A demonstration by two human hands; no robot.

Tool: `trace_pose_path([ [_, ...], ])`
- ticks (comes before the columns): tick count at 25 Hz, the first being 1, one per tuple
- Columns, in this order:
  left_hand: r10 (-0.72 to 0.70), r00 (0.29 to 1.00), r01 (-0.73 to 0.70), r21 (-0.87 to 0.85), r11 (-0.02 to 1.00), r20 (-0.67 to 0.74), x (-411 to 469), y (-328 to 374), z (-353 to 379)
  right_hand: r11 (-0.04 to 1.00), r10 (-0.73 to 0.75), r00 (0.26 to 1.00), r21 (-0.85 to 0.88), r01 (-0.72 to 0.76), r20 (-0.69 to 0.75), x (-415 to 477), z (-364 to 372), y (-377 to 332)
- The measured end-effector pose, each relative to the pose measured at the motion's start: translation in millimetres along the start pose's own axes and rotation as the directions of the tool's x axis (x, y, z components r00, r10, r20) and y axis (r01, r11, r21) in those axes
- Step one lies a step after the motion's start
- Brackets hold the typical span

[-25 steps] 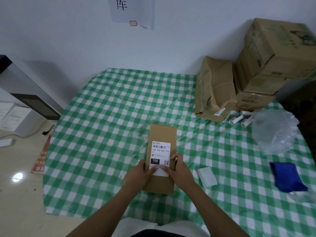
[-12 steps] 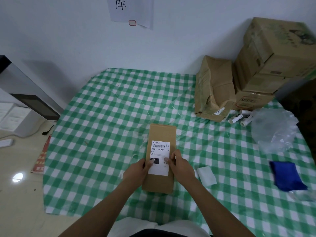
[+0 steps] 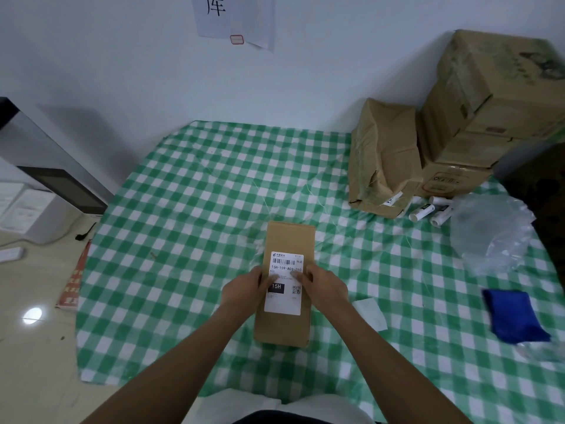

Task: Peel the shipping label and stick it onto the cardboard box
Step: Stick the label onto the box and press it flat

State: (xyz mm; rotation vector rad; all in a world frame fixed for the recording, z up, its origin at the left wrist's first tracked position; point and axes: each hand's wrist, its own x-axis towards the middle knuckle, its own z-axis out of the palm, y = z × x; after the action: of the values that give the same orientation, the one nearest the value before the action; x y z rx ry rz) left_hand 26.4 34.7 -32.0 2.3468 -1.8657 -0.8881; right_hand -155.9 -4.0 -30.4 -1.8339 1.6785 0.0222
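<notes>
A slim brown cardboard box [image 3: 290,237] lies flat on the green checked tablecloth, its long side pointing away from me. A white shipping label [image 3: 284,301] with a barcode and a black "15H" block lies on the box's top face. My left hand [image 3: 244,290] rests at the box's left edge, its thumb pressing on the label's middle. At the right edge my right hand [image 3: 325,289] does the same with its thumb. Both hands' fingers lie along the box's sides.
A white backing sheet [image 3: 370,313] lies just right of the box. A blue cloth [image 3: 513,319] and a clear plastic bag [image 3: 489,234] are further right. Stacked cardboard boxes [image 3: 489,117], a crumpled brown package [image 3: 385,160] and white tubes [image 3: 428,211] fill the far right corner.
Both thumbs have slid up the label, from its lower edge to about its middle. The box has stayed in place.
</notes>
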Motion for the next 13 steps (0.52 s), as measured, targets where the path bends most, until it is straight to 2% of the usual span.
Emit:
trace_pose_path([
  [9,-0.105,0.994,0.101,0.134,0.986,0.024,21,15,-12,0.976,0.123,0.990,-0.175,-0.133,-0.068,16,-3,-15],
  [13,-0.137,0.990,0.130,0.168,0.977,0.032,26,21,-17,0.965,0.194,0.975,-0.157,-0.209,-0.106,20,0,-19],
])
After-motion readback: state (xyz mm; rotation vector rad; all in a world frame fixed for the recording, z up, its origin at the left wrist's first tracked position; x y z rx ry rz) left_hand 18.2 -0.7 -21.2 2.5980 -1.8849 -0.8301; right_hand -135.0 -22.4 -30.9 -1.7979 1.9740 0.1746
